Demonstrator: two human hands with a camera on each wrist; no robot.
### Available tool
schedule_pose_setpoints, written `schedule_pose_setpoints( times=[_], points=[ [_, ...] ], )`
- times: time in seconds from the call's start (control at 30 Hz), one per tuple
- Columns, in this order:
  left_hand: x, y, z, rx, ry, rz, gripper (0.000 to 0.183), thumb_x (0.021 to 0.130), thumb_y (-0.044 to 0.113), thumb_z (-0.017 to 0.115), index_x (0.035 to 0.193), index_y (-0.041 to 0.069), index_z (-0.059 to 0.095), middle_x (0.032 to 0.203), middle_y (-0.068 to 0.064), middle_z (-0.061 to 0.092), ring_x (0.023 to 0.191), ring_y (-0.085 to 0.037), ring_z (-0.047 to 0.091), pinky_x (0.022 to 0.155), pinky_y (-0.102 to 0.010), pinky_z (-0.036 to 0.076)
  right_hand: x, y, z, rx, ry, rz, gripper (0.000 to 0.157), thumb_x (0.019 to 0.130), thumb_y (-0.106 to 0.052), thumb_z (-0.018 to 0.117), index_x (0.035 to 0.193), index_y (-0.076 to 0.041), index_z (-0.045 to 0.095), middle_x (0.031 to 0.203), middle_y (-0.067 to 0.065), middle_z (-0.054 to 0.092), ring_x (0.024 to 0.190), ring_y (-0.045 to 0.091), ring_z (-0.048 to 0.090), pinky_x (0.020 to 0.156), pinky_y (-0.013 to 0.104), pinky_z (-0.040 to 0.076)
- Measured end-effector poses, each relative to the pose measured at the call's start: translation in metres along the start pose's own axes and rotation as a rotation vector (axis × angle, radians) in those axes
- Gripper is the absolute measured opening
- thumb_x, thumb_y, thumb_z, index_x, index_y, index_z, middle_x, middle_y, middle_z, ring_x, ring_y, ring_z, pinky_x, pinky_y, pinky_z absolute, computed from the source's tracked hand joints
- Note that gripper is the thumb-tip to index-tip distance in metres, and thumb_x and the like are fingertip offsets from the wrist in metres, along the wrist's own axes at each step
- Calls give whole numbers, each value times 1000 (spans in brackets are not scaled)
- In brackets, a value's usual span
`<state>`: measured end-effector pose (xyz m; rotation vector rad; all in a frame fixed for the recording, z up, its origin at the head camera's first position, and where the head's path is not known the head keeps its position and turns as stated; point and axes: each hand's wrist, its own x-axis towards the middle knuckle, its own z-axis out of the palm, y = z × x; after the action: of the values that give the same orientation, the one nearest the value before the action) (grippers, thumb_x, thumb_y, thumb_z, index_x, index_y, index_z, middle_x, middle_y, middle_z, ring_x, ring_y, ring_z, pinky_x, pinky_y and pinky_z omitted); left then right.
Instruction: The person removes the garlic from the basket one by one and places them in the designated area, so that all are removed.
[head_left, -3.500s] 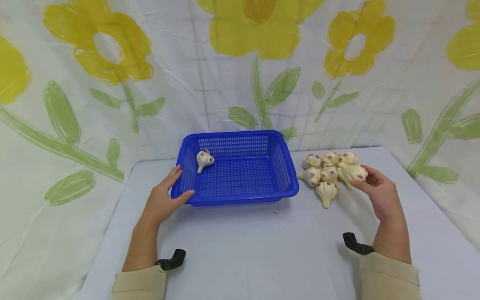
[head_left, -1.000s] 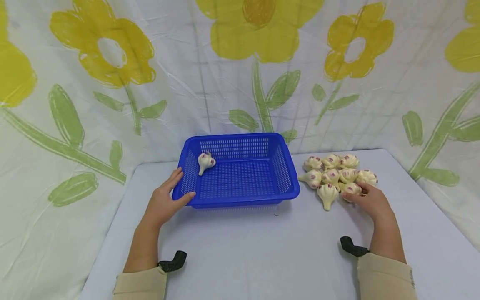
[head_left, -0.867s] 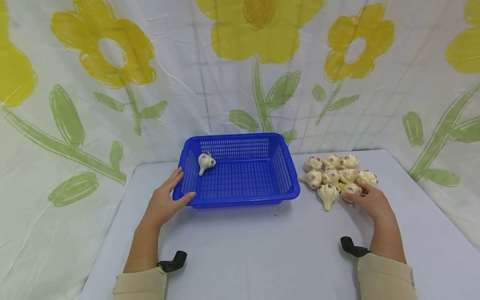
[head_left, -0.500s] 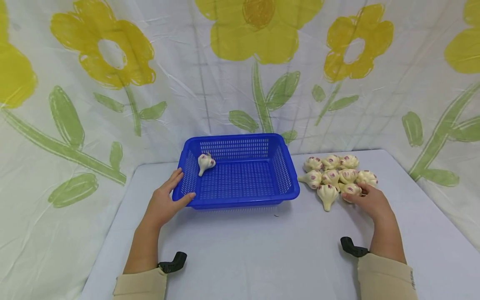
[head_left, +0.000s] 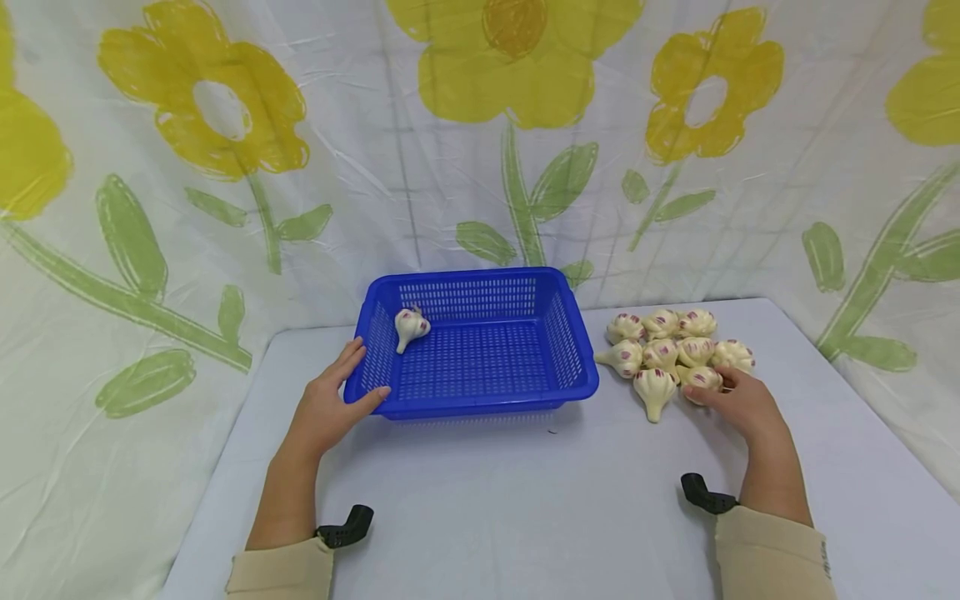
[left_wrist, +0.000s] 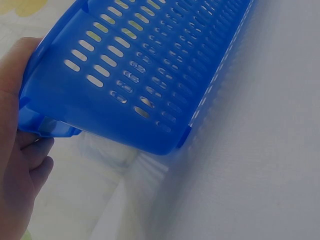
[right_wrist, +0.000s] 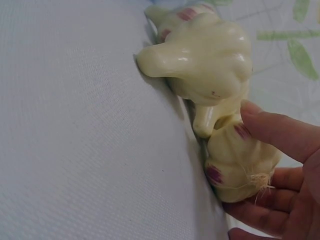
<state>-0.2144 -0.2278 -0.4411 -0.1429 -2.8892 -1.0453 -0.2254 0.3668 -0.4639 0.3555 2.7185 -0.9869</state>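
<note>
My left hand (head_left: 322,408) grips the left end of a blue plastic basket (head_left: 468,403), its thumb over the near corner. Up close in the left wrist view, the fingers (left_wrist: 40,150) curl below the basket's rim. One garlic bulb (head_left: 411,327) lies inside the basket, at the back left. On the right my right hand (head_left: 742,404) holds a garlic bulb (right_wrist: 240,160) at the near right of a group, thumb on top and fingers underneath. The held bulb's root tuft faces the palm. Another bulb (right_wrist: 210,57) with a thick stem lies beside it.
Several more garlic bulbs (head_left: 660,353) sit close together just right of the basket. The white-covered table (head_left: 495,508) ends at a hanging cloth (head_left: 352,192) painted with yellow flowers. A small dark speck (head_left: 552,431) is on the table before the basket.
Since the oldest frame, the right hand has let go of one bulb at the group's right side and taken a nearer one. Over the last second both hands stay still.
</note>
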Motion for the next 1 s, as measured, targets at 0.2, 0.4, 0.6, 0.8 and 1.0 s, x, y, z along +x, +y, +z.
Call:
schedule_pose_setpoints(
  times=[0.2,0.4,0.6,0.8,1.0],
  points=[
    [0,0,0,3,-1,-3,91,86,63,64,157,19,28,164,0,20,150,-36,22,113,-63,29,1,0,0,9,-2,7,108,86,-66,60,153,7,17,149,38,29,133,56,32,102,68,36],
    [0,-1,0,5,0,-5,91,86,63,64,157,20,28,165,0,20,150,-36,22,113,-64,29,-1,-2,-1,17,-11,14,109,86,-67,60,153,7,16,150,38,27,134,56,30,103,69,35],
    [0,-1,1,6,-1,-3,91,86,63,64,157,20,27,165,1,20,150,-36,22,113,-64,29,-4,-3,-3,18,-15,8,107,87,-67,58,153,6,17,150,38,28,134,56,30,102,68,36],
    [1,-1,1,0,-3,-4,91,85,63,64,157,20,28,165,1,19,150,-36,22,113,-64,28,-8,-6,-7,3,4,7,104,88,-68,56,152,7,22,150,36,30,134,56,30,101,68,37],
    [1,-2,0,-2,1,11,91,86,62,64,156,18,28,164,0,20,149,-36,23,114,-63,28,-11,-14,-13,-10,54,28,104,88,-71,51,152,6,23,149,35,33,133,54,35,97,67,41]
  ],
)
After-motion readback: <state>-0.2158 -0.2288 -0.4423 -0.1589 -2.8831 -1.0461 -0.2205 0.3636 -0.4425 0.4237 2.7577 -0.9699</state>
